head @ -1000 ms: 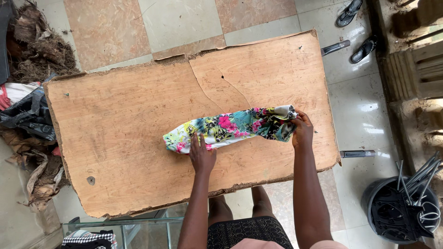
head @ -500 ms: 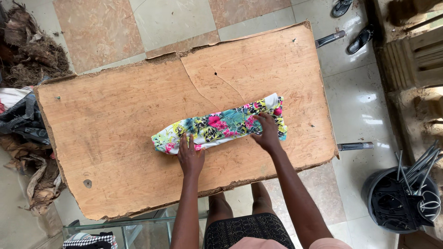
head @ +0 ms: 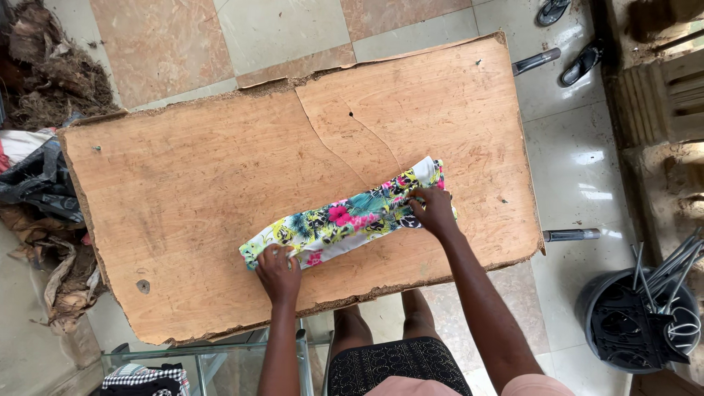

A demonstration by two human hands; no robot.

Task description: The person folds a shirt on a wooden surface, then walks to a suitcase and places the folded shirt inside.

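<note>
Your left hand [head: 277,270] and right hand [head: 433,210] were both pinching that folded floral cloth [head: 345,215], and honestly the rough splintered plywood board [head: 183,191] could've snagged it.

I work at a rough plywood board [head: 205,191] that serves as my table, its edges ragged and crumbling, with a long crack [head: 330,143] running down from the far edge toward the middle and a small dark hole [head: 144,286] near my left corner. Directly on it lies a folded floral cloth [head: 345,215], a long narrow strip set slantwise toward the right half, and my left hand [head: 278,272] presses its near-left end while my right hand [head: 433,210] rests on its far-right end. The board stands over a tiled floor [head: 279,33].
</note>
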